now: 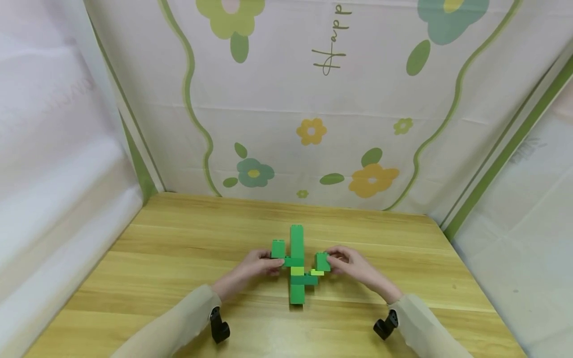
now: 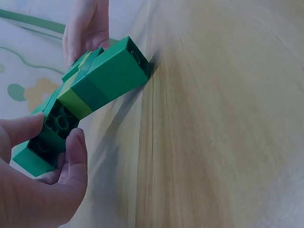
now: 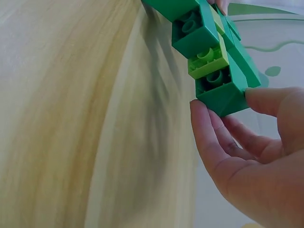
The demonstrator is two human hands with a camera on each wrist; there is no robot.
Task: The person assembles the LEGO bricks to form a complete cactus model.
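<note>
A cactus-shaped build of green toy building bricks [image 1: 297, 243] stands upright on the wooden table, with a lime layer [image 1: 297, 271] partway up its column and a side arm on each side. My left hand [image 1: 255, 266] grips the left arm below its raised green brick [image 1: 278, 248]; the left wrist view shows thumb and fingers around that arm's hollow underside. On the other side, my right hand [image 1: 351, 263] pinches the green end brick [image 1: 322, 261] of the right arm. A thin lime brick [image 3: 209, 61] sits directly beneath that end brick.
The wooden table [image 1: 179, 298] carries the build near its middle. Behind it hangs a white flowered cloth [image 1: 268, 99], with pale cloth walls at left [image 1: 58, 174] and right [image 1: 528, 238].
</note>
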